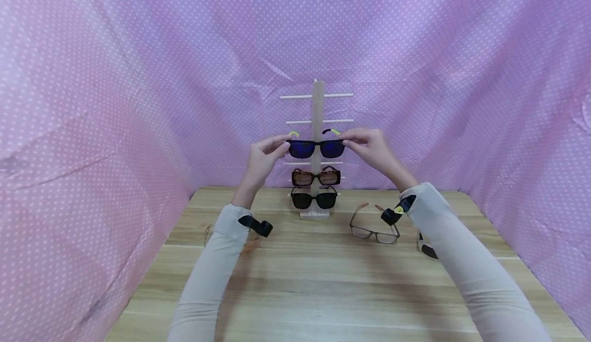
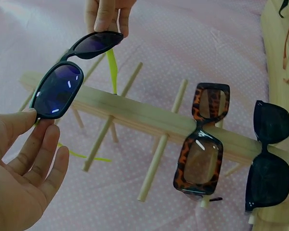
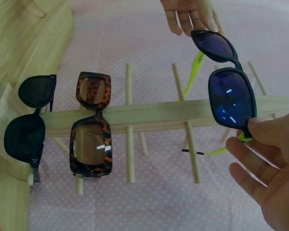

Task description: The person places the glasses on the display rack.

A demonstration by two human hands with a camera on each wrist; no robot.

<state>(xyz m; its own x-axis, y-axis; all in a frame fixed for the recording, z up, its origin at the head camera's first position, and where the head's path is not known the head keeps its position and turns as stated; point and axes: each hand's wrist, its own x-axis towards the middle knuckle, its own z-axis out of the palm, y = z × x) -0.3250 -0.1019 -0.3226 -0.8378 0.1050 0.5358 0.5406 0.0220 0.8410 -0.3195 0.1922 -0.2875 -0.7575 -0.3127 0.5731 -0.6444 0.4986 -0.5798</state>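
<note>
Sunglasses with dark blue lenses and yellow-green temples are held level in front of a wooden display stand. My left hand pinches one end of their frame between thumb and fingers. At the other end my right hand pinches the frame the same way. Both temples point back toward the stand's rods. Lower on the stand hang tortoiseshell sunglasses, and beneath them black sunglasses. In the wrist views the held pair stands apart from the tortoiseshell one.
On the wooden table, clear-lensed eyeglasses lie right of the stand. White-framed sunglasses are partly behind my right sleeve. Orange-brown glasses lie partly hidden behind my left arm. Pink dotted cloth surrounds the table at the back and sides.
</note>
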